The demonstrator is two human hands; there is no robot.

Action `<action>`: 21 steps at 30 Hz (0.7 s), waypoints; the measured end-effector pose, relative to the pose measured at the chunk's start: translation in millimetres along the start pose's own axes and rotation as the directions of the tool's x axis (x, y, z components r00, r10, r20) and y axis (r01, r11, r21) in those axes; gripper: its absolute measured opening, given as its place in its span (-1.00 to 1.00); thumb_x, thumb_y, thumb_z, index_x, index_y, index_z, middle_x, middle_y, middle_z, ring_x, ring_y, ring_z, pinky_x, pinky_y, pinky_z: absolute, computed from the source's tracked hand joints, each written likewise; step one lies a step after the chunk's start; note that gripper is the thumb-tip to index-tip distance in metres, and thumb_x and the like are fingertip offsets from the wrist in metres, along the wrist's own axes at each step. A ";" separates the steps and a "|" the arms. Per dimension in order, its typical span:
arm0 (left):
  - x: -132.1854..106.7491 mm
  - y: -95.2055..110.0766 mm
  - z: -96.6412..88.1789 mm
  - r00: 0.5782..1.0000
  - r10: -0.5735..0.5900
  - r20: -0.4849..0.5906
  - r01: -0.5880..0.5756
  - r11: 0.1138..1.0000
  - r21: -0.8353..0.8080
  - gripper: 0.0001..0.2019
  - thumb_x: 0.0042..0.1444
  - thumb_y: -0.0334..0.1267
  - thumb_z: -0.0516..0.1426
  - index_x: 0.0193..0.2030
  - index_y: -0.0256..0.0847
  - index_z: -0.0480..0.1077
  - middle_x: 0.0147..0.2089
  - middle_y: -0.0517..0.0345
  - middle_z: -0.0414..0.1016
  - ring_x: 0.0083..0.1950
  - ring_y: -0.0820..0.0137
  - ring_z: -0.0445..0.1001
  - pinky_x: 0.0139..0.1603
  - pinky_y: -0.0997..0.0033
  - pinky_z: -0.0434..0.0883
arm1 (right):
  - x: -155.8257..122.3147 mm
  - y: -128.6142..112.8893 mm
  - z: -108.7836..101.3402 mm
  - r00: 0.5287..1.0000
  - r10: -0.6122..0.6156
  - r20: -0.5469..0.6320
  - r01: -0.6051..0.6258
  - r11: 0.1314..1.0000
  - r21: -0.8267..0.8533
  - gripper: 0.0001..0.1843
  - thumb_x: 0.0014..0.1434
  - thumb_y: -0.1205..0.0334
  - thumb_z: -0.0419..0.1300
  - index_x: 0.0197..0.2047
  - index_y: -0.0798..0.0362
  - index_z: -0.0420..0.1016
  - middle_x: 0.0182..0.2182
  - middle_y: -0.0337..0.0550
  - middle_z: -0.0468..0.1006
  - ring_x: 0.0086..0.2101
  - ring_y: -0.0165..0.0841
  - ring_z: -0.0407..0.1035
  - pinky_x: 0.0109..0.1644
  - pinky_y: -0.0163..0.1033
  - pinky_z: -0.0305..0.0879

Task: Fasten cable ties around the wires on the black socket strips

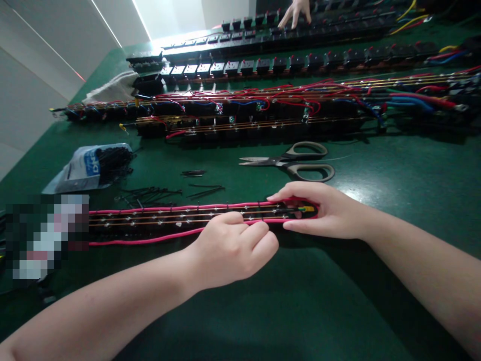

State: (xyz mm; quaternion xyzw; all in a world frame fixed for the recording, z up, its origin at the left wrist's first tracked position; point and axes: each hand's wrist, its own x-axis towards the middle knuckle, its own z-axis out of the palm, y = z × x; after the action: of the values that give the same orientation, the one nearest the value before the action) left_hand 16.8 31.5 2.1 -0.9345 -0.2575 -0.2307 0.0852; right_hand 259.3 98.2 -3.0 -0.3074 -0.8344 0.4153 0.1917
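Note:
A long black socket strip (143, 219) with bare copper rods lies across the table. Red wire (146, 241) runs along both its long sides and loops round the right end, where a yellow-green wire tip (306, 209) shows. My left hand (236, 245) is closed at the near side, its curled fingers pinching the red wire; the fingertips are partly hidden. My right hand (323, 210) wraps round the strip's right end, with thumb and fingers on opposite sides. Thin black ties cross the strip at intervals. The strip's left end lies under a blurred patch.
Scissors (280, 161) lie beyond my hands. Loose black cable ties (150, 194) and an opened bag of cable ties (88, 168) are at the left. Several wired strips (225, 103) and rows of black sockets (263, 65) fill the far side, where another person's hand (296, 12) reaches in.

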 end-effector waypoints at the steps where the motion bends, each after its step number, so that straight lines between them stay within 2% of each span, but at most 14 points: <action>1: 0.1 0.2 -0.2 1.000 0.002 0.001 -0.002 1.000 0.010 -0.80 0.34 -0.45 0.04 -0.33 -0.22 0.34 -0.34 0.26 0.57 -0.53 0.56 0.34 -0.41 0.38 0.24 | -0.1 0.1 0.1 1.000 0.003 0.000 -0.003 1.000 0.001 -0.57 0.16 0.01 0.35 0.03 0.02 0.56 -0.17 -0.10 0.65 -0.23 -0.22 0.52 -0.19 -0.17 0.47; 11: -1.5 1.8 -4.1 0.999 0.019 -0.031 -0.020 1.000 -0.017 -0.84 0.33 -0.42 0.08 -0.31 -0.24 0.38 -0.33 0.23 0.58 -0.50 0.55 0.38 -0.37 0.39 0.29 | -1.2 1.2 0.8 1.000 -0.007 -0.014 0.007 1.000 0.004 -0.57 0.15 0.04 0.36 0.06 0.01 0.54 -0.14 -0.10 0.64 -0.21 -0.22 0.52 -0.17 -0.17 0.49; 16: 3.1 -1.6 -4.0 0.999 0.032 0.007 -0.032 0.999 -0.008 -0.80 0.32 -0.45 0.05 -0.35 -0.23 0.35 -0.36 0.22 0.55 -0.54 0.53 0.31 -0.44 0.39 0.27 | -2.0 1.5 1.0 1.000 0.002 -0.008 -0.001 1.000 0.022 -0.57 0.15 0.08 0.36 0.07 0.02 0.54 -0.15 -0.08 0.65 -0.25 -0.24 0.54 -0.23 -0.19 0.50; 21: 4.6 -2.9 -5.2 0.998 0.051 0.046 -0.053 0.998 0.031 -0.77 0.34 -0.46 0.01 -0.36 -0.21 0.32 -0.40 0.23 0.51 -0.55 0.51 0.27 -0.45 0.40 0.28 | -2.9 2.1 1.5 1.000 0.008 -0.019 -0.007 0.999 0.043 -0.55 0.14 0.09 0.37 0.08 0.01 0.54 -0.12 -0.07 0.65 -0.23 -0.20 0.55 -0.20 -0.16 0.52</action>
State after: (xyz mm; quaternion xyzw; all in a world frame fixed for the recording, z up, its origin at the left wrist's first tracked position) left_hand 16.8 34.6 8.9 -0.9443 -0.2387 -0.2030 0.1004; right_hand 261.2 96.4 -5.7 -0.3105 -0.8222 0.4308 0.2047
